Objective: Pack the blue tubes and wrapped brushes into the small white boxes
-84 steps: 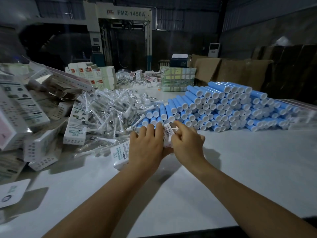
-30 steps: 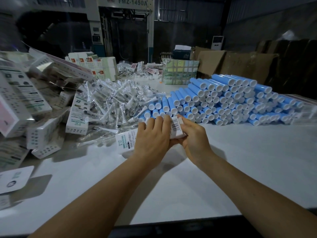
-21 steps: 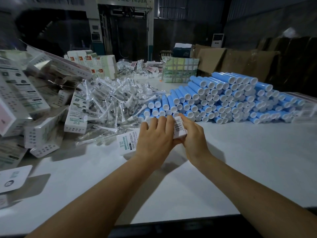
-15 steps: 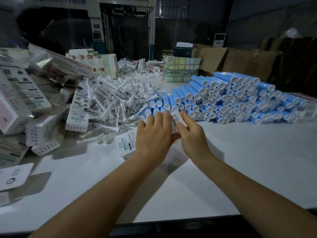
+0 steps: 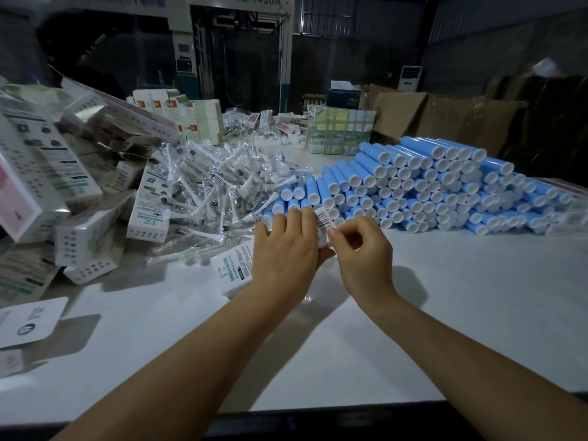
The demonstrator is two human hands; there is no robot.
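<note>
A small white box [image 5: 234, 270] with printed text and a barcode end lies across the middle of the white table [image 5: 445, 297]. My left hand [image 5: 286, 253] grips it from above, fingers wrapped over its far side. My right hand [image 5: 359, 249] has its fingers curled and pinches the barcode end flap of the box. Just behind my hands a big stack of blue tubes [image 5: 429, 186] with white caps lies on its side. To its left sits a heap of wrapped brushes [image 5: 216, 186] in clear plastic.
Piles of white boxes [image 5: 73, 198] crowd the table's left side, and a flat white card [image 5: 28, 321] lies near the front left. Packaged goods [image 5: 340, 130], brown cartons [image 5: 439, 116] and a large machine [image 5: 235, 43] stand at the back.
My right hand has drawn back from the box end and curled its fingers, now pinching the flap. My left hand keeps its grip and the box has barely moved.
</note>
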